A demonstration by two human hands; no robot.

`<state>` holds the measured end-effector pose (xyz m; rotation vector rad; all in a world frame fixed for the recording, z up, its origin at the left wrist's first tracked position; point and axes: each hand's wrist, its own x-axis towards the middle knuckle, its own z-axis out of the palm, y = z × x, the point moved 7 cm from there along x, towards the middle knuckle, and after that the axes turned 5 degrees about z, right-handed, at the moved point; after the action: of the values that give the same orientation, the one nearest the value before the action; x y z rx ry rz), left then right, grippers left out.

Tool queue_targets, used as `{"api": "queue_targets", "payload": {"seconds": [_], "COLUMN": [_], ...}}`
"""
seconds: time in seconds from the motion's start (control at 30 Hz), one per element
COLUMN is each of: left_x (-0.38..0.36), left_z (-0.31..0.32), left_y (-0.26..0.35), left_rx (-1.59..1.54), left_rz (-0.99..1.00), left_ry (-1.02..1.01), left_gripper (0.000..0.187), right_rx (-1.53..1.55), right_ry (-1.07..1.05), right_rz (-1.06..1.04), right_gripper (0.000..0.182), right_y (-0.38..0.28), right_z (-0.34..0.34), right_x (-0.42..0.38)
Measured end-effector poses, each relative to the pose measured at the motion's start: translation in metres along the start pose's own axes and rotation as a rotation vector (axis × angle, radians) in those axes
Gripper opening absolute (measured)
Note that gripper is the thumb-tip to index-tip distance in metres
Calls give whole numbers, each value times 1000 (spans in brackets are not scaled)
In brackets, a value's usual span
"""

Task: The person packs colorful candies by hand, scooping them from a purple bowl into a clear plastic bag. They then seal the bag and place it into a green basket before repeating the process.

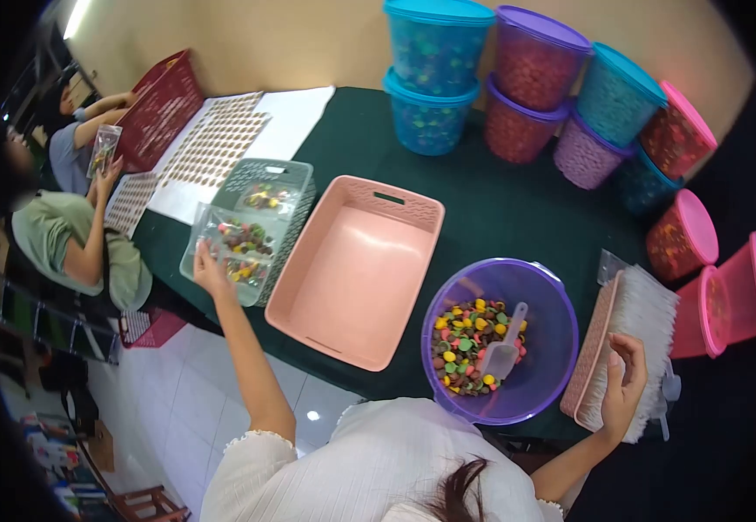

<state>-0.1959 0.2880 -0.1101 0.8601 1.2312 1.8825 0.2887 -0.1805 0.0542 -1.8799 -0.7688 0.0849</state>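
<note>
My left hand [211, 271] pinches the edge of a clear plastic bag [240, 235] with colourful chocolate drops inside, over a grey-green basket [304, 187]. Other filled bags [266, 198] lie in that basket. My right hand [625, 381] is above a stack of clear empty bags [643, 313] in a narrow pink basket [594, 352]; its fingers are loosely bent and apart, with nothing visible in them. Between my hands are a pink tray [356, 270] and a purple tub [552, 348]. Mixed drops [465, 344] and a clear scoop [501, 352] lie in the tub.
Lidded tubs of coloured drops [439, 52] stand stacked along the back and right of the dark green table [352, 130]. At the left, rows of small brown pieces [212, 139] cover white sheets near a dark red basket [164, 109]. Two people sit there, one holding a bag [104, 150].
</note>
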Motion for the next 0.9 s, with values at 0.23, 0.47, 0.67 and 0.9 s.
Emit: {"api": "queue_targets", "payload": {"seconds": [0.23,0.47,0.67,0.9], "left_x": [79,57,-189,-380], "left_z": [2,36,117,160], "left_y": [-53,-25,117,143], "left_rx": [214,588,-18,-173], "left_rz": [-19,78,145,49], "left_ry": [-196,-420,-890,-1518], "left_gripper": [30,59,35,16], "right_rx": [-99,-367,-710,-867], "right_ry": [102,375,-11,-86], "right_rz": [27,54,278,432], "right_gripper": [14,10,13,7], "right_y": [18,59,151,168], "right_z": [-40,-106,-97,-86], "right_x": [-3,-1,1,17]}}
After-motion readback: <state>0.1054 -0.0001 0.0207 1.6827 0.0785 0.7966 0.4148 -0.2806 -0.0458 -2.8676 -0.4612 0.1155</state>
